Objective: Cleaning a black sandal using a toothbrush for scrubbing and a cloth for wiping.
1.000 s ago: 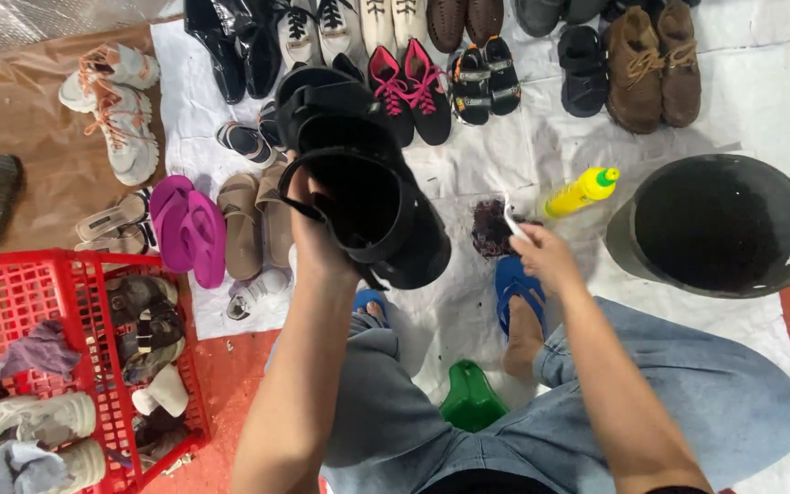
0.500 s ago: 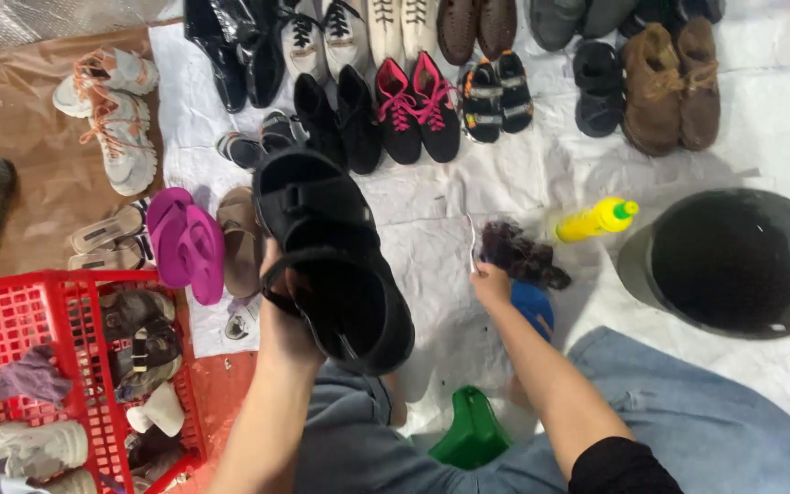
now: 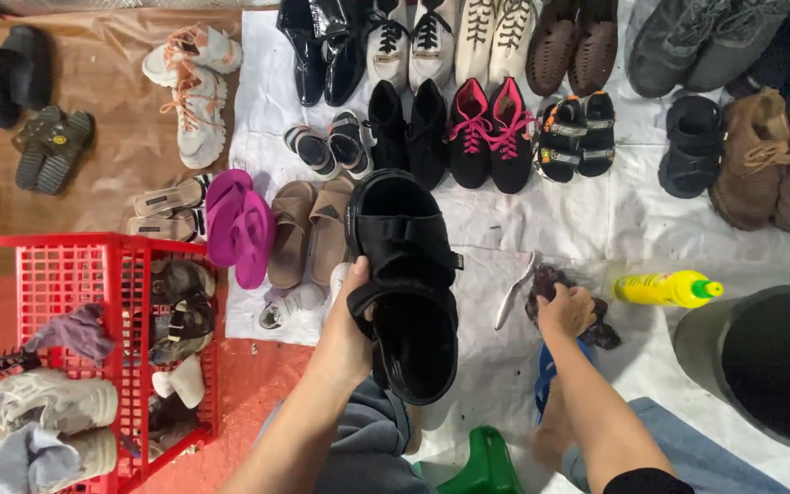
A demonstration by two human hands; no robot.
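Observation:
My left hand (image 3: pixel 347 320) grips a black strapped sandal (image 3: pixel 404 284) by its heel strap, holding it above the white sheet (image 3: pixel 550 220) with the open top facing me. My right hand (image 3: pixel 567 309) is closed on a dark crumpled rag (image 3: pixel 550 284) that rests on the sheet. A white toothbrush (image 3: pixel 514 291) lies just left of the rag. A yellow bottle with a green cap (image 3: pixel 667 288) lies on its side to the right of that hand.
Rows of shoes fill the far side of the sheet: black boots (image 3: pixel 326 50), pink-laced trainers (image 3: pixel 491 133), brown boots (image 3: pixel 779 155), magenta flip-flops (image 3: pixel 240 224). A red crate (image 3: pixel 66 274) of shoes stands left, a black bucket (image 3: pixel 770 366) right, a green stool (image 3: pixel 482 467) below me.
The sandal has dropped lower and closer to me in my left hand. My right hand has moved down onto the dark rag, away from the toothbrush.

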